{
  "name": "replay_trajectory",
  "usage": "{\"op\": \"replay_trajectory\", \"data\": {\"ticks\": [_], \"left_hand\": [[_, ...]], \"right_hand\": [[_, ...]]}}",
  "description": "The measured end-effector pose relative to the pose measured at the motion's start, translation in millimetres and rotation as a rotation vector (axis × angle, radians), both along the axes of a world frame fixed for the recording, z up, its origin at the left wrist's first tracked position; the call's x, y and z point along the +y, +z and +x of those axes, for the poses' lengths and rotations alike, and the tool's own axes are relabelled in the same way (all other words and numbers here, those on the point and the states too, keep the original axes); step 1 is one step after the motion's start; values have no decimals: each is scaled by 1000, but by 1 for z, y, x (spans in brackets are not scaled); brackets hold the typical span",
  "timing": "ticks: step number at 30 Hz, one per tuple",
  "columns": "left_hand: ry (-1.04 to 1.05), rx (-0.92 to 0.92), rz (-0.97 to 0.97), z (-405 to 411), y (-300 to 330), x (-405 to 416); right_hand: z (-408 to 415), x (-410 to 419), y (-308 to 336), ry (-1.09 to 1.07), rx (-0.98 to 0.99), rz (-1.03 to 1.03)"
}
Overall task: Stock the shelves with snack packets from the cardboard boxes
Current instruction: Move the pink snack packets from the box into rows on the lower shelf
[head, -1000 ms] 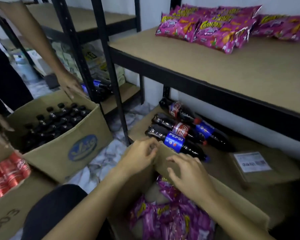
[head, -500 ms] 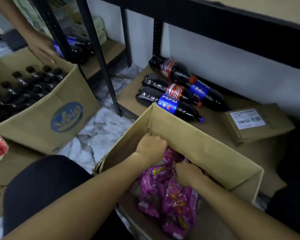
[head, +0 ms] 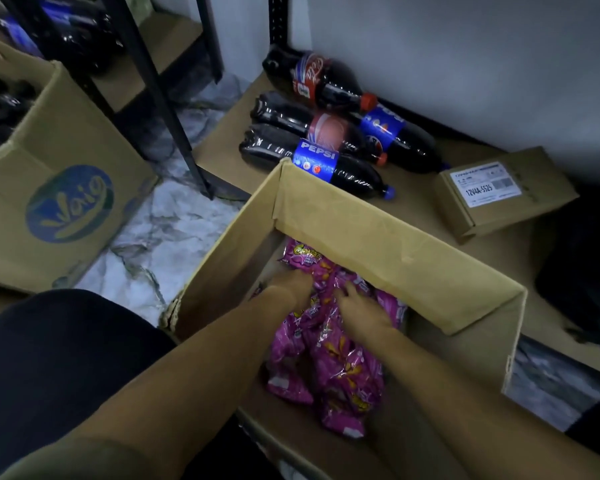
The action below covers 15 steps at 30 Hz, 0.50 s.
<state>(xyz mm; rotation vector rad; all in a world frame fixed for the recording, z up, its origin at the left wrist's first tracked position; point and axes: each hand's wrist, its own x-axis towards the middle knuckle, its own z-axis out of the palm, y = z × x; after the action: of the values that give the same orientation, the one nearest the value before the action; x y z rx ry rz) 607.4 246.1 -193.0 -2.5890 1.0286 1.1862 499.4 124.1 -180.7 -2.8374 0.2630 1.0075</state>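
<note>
An open cardboard box stands in front of me with several pink snack packets heaped inside. Both my arms reach down into it. My left hand is buried among the packets at the far end, its fingers curled under and hidden by the foil. My right hand lies on top of the heap with fingers bent into the packets. Whether either hand has closed on a packet is not clear. The upper shelf with stocked packets is out of view.
Several cola and Pepsi bottles lie on the low brown shelf board beyond the box, beside a small labelled carton. A second carton of dark bottles stands left on the marble floor. A black shelf post rises between.
My view has tilted down, so the upper shelf has left the frame. Both hands went from the box's flap down into the box and now dig deeper among the packets.
</note>
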Motion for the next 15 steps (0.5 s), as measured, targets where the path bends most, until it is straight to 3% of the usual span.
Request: {"op": "replay_trajectory", "data": {"ticks": [10,15], "left_hand": [[-35,177,-5,-3,-1,7],[-5,242,19,1,18,20]], "right_hand": [[2,0,0,142,-18,4],[4,-3,16,161,119,30]]}}
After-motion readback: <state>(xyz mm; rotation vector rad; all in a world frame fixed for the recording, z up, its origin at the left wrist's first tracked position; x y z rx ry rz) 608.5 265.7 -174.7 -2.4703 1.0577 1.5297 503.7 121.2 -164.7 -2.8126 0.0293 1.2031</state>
